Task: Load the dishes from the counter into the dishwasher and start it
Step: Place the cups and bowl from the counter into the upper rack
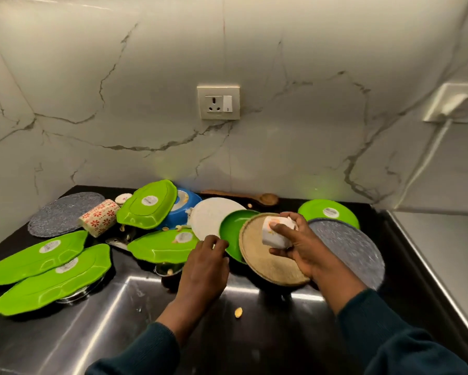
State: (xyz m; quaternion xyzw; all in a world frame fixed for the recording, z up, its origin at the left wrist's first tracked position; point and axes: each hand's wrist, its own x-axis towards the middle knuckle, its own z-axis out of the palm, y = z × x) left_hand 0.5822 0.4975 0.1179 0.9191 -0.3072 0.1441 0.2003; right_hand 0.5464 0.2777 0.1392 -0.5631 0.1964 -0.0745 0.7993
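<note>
Dark sleeves (389,334) are reaching in from the bottom edge over the black counter (281,334), where a crumb (238,312) is lying between the forearms. Fingers of the right hand (300,247) are curling around a small white cup (277,231), holding it tilted above a tan round plate (265,261) leaning against a green bowl (234,236). Just beside it, the left hand (205,263) is pinching that bowl's near rim, next to a white plate (214,215) and overturned green dishes (159,244).

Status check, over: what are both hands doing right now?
Right hand holding white cup. Left hand fingers at green plate rim. Dishes still piled on counter.
</note>
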